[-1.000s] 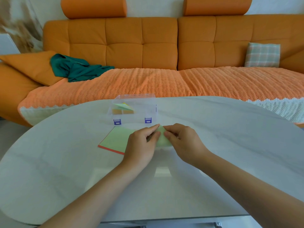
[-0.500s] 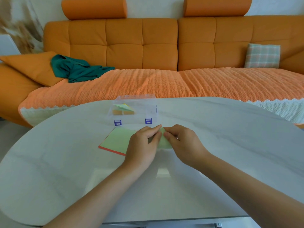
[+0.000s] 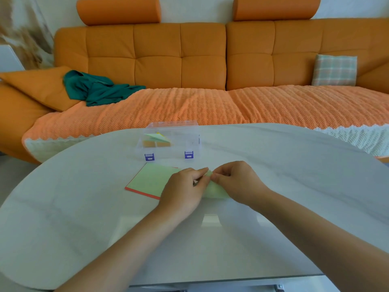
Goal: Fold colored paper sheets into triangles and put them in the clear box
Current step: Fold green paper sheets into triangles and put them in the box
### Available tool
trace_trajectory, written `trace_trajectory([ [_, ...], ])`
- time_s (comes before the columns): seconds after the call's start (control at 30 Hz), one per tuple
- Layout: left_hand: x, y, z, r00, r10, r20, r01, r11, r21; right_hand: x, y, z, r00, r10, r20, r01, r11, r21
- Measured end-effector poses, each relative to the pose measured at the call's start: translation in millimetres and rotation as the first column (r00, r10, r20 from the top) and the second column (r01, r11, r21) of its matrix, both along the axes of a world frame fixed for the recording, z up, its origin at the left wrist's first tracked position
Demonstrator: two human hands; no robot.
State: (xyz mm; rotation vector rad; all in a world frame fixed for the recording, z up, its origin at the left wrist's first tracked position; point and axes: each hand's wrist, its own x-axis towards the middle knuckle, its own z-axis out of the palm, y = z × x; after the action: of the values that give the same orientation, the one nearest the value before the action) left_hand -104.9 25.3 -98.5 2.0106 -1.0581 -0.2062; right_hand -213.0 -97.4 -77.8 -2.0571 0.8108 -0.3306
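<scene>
Pinching the green sheet (image 3: 215, 191), seemingly folded, left hand (image 3: 184, 191) overlaps the stack (image 3: 151, 179); right hand (image 3: 239, 180) pinches too.

**Both hands on one green sheet at table centre**

The left hand (image 3: 185, 186) and right hand (image 3: 237, 180) meet over a pale green sheet (image 3: 216, 191) on the white table (image 3: 84, 207). The fingertips of both pinch its far corner. The sheet's near edge lies flat on the table. Just left of it, partly under the left hand, lies a stack (image 3: 151, 178), green on top with a red edge. Beyond it stands the clear box (image 3: 195, 131), holding folded pieces (image 3: 156, 139) in green, yellow and orange. Behind the table is an orange sofa (image 3: 157, 55) with a teal cloth (image 3: 94, 89) on it.
</scene>
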Motion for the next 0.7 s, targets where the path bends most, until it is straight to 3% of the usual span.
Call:
trace_trajectory([
  [0.07,5.8,4.6,4.3,0.996,-0.018,0.088,0.011,0.997,0.082,-0.7,-3.5,-0.9,0.997,-0.004,-0.079,0.005,1.000,0.012],
  [0.17,11.7,11.6,6.8,0.960,-0.115,0.256,0.104,0.993,0.053,-0.7,-7.8,-2.6,0.989,-0.015,-0.146,0.015,1.000,-0.002],
  [0.3,10.2,14.3,1.6,0.917,-0.274,0.289,0.255,0.962,0.101,2.6,-8.9,-1.1,0.977,-0.013,-0.211,-0.004,0.997,-0.082],
  [0.5,11.3,14.8,-1.0,0.851,-0.388,0.353,0.304,0.913,0.271,8.5,-2.3,-0.6,0.944,-0.035,-0.327,-0.068,0.952,-0.297],
  [0.6,9.8,12.7,0.3,0.832,-0.397,0.388,0.288,0.906,0.309,8.7,-1.0,-1.4,0.932,-0.073,-0.356,-0.107,0.881,-0.461],
  [0.7,8.2,10.9,0.0,0.818,-0.395,0.417,0.280,0.908,0.311,7.3,1.6,-3.5,0.919,-0.117,-0.377,-0.187,0.712,-0.677],
])
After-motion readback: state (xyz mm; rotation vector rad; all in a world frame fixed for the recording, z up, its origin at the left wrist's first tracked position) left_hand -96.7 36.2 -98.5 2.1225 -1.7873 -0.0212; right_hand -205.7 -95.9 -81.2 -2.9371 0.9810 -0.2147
